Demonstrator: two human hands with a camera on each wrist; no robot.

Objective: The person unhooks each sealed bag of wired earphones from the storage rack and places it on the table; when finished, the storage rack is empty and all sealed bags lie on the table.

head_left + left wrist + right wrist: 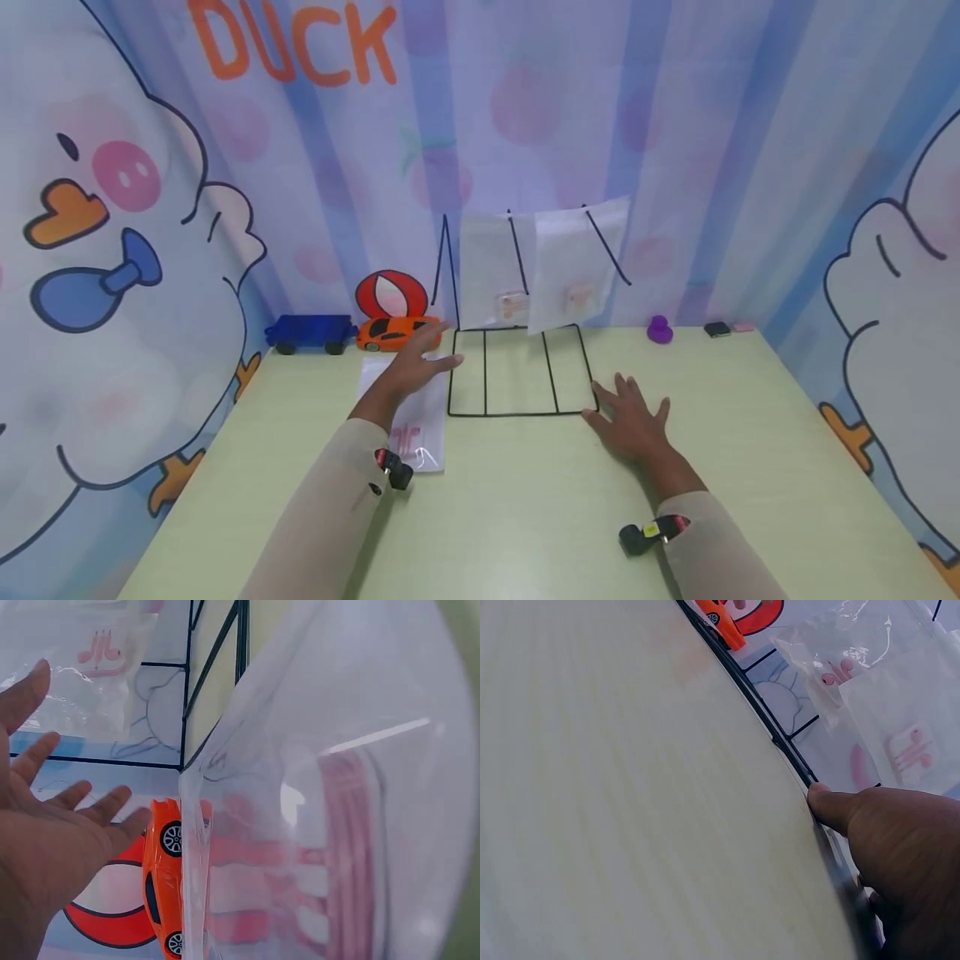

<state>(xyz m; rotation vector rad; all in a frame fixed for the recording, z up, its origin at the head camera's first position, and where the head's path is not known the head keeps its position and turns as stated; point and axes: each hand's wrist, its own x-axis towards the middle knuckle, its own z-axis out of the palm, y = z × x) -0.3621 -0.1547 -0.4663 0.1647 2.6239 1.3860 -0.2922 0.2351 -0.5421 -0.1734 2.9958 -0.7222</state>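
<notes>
A black wire rack (517, 414) stands at the back of the table. From its upper prongs hang two plastic bags, a left one (483, 250) and a right one (573, 250), with pink earphones (913, 757) visible inside. My right hand (628, 421) is at the rack's front right corner, fingers spread, its thumb touching the wire in the right wrist view. To the left, my left hand (411, 365) hovers with spread fingers, holding nothing. Beneath it another clear bag (420, 425) with pink contents lies flat beside the rack; it looms large in the left wrist view.
Along the back edge stand a dark blue toy wagon (309, 333) and an orange toy car (393, 333). At the back right are a small purple toy (659, 330), a black block (717, 330) and a pink block (742, 327). A printed curtain (525, 125) encloses the table.
</notes>
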